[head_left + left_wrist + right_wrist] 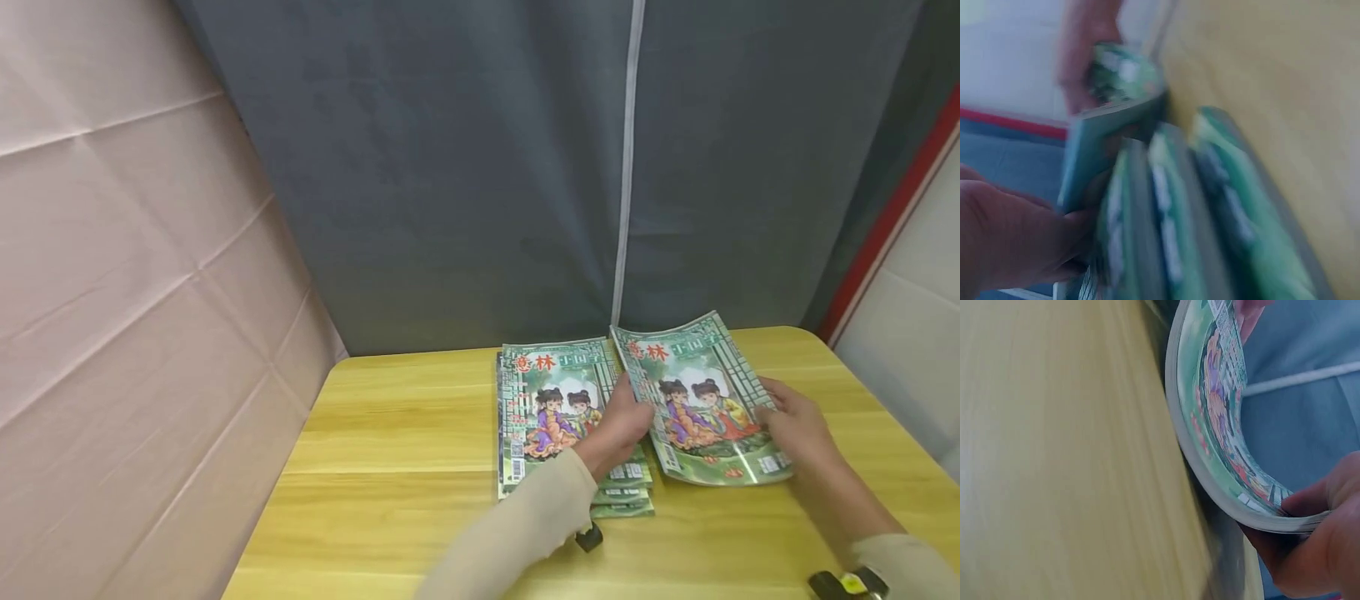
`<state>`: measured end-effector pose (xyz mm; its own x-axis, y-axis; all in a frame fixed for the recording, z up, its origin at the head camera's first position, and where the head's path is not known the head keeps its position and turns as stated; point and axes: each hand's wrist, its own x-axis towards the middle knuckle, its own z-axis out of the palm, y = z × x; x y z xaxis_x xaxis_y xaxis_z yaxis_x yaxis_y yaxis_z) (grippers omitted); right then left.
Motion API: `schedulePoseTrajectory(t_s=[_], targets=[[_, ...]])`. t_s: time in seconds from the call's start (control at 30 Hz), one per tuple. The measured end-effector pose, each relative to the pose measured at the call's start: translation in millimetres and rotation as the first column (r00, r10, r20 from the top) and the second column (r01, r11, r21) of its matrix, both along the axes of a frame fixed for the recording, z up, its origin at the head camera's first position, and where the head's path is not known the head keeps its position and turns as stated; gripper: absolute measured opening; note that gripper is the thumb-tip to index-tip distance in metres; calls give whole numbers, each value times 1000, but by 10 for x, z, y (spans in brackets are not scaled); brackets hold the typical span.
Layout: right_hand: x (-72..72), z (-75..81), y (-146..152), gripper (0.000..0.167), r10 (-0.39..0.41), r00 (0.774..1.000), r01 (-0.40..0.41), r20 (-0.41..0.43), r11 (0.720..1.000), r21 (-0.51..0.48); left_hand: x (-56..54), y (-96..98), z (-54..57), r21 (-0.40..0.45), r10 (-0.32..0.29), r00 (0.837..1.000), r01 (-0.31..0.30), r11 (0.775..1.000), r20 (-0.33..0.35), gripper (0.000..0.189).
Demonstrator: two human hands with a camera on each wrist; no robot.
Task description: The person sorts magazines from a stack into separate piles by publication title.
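A green illustrated magazine (701, 408) is held up off the table, its pages bowed between both hands. My right hand (798, 421) pinches its right edge, thumb on the cover; the right wrist view shows that magazine (1210, 425) curved in a deep arc. On its left edge, my left hand (622, 421) grips the spine side. Beneath the left forearm lies a stack of magazines (551, 400) with the same cover, partly hidden by hand and sleeve. In the left wrist view, several stacked magazines (1179, 219) appear blurred beside the left hand (1016, 231).
The stack rests on a yellow wood-grain table (397, 433). A dark grey curtain (450, 183) hangs behind the table's far edge. Pale cloth (150, 250) covers the left side, and a red-edged white panel (922, 358) stands at the right.
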<state>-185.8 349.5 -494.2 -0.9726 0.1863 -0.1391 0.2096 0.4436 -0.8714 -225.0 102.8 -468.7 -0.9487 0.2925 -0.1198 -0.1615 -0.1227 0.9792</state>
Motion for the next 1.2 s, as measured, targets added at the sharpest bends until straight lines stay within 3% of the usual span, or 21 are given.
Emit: schedulePoseTrajectory(t_s=[0.1, 0.2, 0.33, 0.5, 0.6, 0.7, 0.8, 1.07, 1.2], targets=[[12, -38, 95, 61, 24, 999, -23, -21, 998, 51, -38, 89, 25, 36, -5, 997, 2, 999, 77, 63], [13, -47, 161, 61, 46, 998, -43, -32, 996, 81, -62, 156, 45, 44, 30, 989, -37, 998, 148, 49], [-14, -30, 244, 61, 87, 996, -80, -32, 984, 161, -81, 214, 40, 39, 50, 985, -57, 998, 163, 48], [-51, 8, 355, 62, 164, 986, -162, 21, 940, 301, -81, 232, 53, 53, 79, 973, -92, 994, 216, 45], [-67, 37, 363, 65, 176, 983, -182, 50, 927, 329, -56, 207, 66, -16, 102, 970, -101, 995, 219, 54], [-78, 78, 331, 75, 154, 985, -170, 79, 938, 300, -32, 171, 84, -97, 123, 972, -105, 990, 202, 80], [-74, 119, 276, 84, 116, 988, -140, 104, 955, 263, -15, 127, 111, -104, 118, 972, -98, 990, 201, 94], [-43, 170, 7, 87, 98, 994, -105, 38, 943, 317, 46, 6, 207, -96, 74, 987, -60, 994, 144, 94], [-44, 181, -205, 87, 137, 991, -131, 4, 939, 317, 43, -146, 268, -156, 44, 995, -30, 987, 91, 93]])
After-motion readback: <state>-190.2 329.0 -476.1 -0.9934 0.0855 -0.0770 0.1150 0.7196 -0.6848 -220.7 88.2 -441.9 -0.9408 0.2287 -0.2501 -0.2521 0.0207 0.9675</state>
